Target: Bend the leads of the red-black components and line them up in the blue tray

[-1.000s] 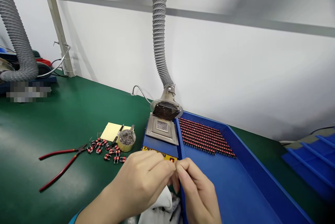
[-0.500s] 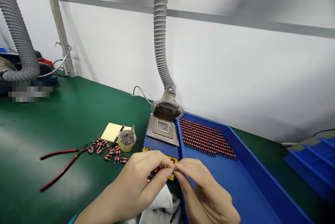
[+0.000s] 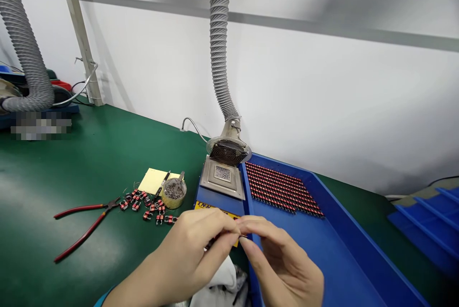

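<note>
In front of me, my left hand (image 3: 193,249) and my right hand (image 3: 283,259) meet fingertip to fingertip. Thumb and forefinger of each are pinched on a small red coil, mostly hidden by the fingers; only a thin dark bit shows between the tips. A dark part also peeks out beneath my left fingers. Left of my hands lie several loose red-and-black coils with wire leads (image 3: 154,207) on the green bench. Beyond my fingers stands a blue solder pot (image 3: 210,195) with a yellow label and a square metal top, partly covered by my hands.
A blue tray (image 3: 344,245) on the right holds rows of red-and-black coils (image 3: 279,187). Red-handled pliers (image 3: 88,235) lie open at left. A round tub of grey scraps (image 3: 174,193) sits by a yellow notepad (image 3: 152,180). A fume hose (image 3: 219,34) hangs over the pot.
My right hand has shifted slightly left and its fingers have rolled at the pinch. The red part under my left fingers is now more hidden. Everything on the bench stays put.
</note>
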Available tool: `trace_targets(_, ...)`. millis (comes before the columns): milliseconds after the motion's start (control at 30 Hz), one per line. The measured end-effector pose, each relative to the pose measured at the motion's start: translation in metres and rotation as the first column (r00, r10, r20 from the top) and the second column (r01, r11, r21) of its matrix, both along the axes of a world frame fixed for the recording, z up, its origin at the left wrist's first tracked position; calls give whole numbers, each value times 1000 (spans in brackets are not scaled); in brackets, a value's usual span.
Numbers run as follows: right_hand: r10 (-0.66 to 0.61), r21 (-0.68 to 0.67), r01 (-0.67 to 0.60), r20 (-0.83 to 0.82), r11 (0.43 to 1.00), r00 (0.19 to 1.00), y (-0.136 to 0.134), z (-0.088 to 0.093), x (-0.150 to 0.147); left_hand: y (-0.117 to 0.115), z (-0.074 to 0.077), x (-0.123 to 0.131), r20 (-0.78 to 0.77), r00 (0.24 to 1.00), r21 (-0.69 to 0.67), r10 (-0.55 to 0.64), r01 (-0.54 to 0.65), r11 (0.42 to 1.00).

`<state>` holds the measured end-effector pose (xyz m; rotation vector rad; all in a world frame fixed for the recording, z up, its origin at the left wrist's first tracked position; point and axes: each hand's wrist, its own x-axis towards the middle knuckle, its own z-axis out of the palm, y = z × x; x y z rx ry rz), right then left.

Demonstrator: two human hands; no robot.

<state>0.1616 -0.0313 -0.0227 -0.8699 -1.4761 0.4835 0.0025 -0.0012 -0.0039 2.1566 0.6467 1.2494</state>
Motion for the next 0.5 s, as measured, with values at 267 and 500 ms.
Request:
trace_targets(267, -21, -134, 24, 23, 991, 1000, 1, -1, -10, 2, -9, 7, -112, 979, 410, 172, -112, 905)
trace_targets(500, -2, -61, -7, -145, 998, 989, 1, -1, -6, -1, -3, 4, 54, 994, 195, 98, -107, 975)
